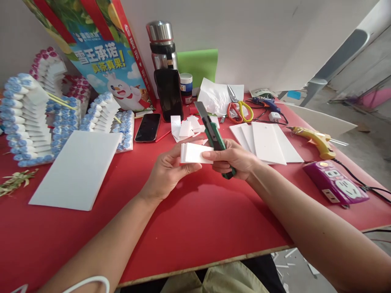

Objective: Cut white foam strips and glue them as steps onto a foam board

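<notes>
My left hand (166,171) pinches a small stack of white foam pieces (194,153) above the red table (195,219). My right hand (235,159) is wrapped round a green utility knife (214,136) whose blade points up and away; its forefinger also rests on the edge of the white pieces. More small white offcuts (186,128) lie just behind the hands.
A large white foam sheet (77,169) lies at the left, white strips (265,142) at the right. A phone (148,127), scissors (240,108), a yellow glue gun (317,140), a purple power strip (334,183), a flask (161,44) and a blue-and-white foam model (30,118) stand around.
</notes>
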`<state>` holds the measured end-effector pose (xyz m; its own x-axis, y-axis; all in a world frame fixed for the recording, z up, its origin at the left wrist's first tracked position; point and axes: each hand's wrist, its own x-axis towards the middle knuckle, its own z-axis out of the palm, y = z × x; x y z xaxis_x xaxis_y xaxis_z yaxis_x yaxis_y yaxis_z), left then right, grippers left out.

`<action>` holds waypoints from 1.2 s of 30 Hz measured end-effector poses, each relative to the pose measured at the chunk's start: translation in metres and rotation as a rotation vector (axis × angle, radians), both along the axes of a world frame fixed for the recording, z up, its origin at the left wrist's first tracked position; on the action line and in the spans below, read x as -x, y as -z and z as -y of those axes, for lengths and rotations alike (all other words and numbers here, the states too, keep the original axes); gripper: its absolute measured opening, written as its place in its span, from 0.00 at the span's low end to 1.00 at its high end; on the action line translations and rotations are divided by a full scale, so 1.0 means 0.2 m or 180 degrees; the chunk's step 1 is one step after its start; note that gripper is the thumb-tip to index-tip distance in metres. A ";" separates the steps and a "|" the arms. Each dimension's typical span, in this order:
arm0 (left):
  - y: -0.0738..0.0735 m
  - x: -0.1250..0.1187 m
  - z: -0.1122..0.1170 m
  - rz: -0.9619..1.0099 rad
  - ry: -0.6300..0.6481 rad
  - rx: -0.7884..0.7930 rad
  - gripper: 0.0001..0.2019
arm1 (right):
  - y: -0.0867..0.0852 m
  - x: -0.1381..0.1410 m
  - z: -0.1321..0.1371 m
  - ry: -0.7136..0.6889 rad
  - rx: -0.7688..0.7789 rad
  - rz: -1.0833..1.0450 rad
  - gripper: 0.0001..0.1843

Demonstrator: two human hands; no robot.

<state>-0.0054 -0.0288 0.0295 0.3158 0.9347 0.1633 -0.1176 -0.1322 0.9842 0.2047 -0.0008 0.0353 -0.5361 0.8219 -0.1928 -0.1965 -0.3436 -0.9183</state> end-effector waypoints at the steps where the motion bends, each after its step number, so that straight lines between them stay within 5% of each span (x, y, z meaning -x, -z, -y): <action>1: 0.01 0.01 -0.01 0.0039 -0.0015 0.0074 0.23 | -0.01 -0.01 -0.01 0.0169 -0.0087 0.0146 0.20; 5: 0.03 0.03 -0.03 0.0330 -0.0002 0.0332 0.20 | -0.06 -0.08 -0.05 0.0539 -0.0267 0.0541 0.21; 9: 0.03 0.03 -0.04 0.0406 0.0060 0.0619 0.15 | -0.07 -0.11 -0.06 0.0392 -0.0319 0.0853 0.21; 20: 0.05 0.01 0.00 -0.0107 -0.0112 0.0645 0.24 | -0.07 -0.08 -0.04 0.0344 -0.0532 0.1155 0.24; 26: 0.04 0.00 0.00 -0.0267 -0.0419 0.0522 0.28 | -0.04 -0.11 -0.07 0.0283 -0.0201 0.0744 0.23; 36: 0.03 0.02 -0.01 0.0768 0.0369 0.1022 0.20 | -0.04 -0.15 -0.08 0.0332 -0.0182 0.0550 0.20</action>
